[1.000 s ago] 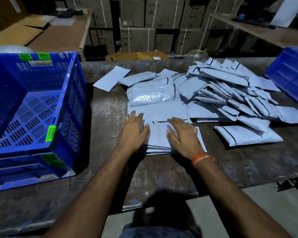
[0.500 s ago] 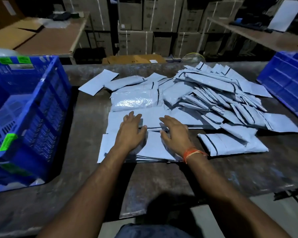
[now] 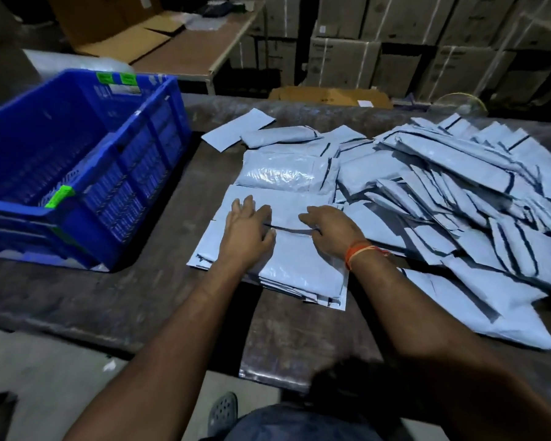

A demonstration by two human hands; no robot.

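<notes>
We press both hands flat on mailer stack, near front edge of table. Left hand fingers straight, right hand fingers relaxed, neither gripping. Mailers likely light, limp, slippery; stack may fan out. Best hold, we judge: pinch both side edges, thumbs on top. Crate sits left.

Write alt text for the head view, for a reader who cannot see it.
A person's left hand and right hand rest on a stack of grey mailer bags on a table. A loose heap of bags lies right; a blue crate stands left.
</notes>
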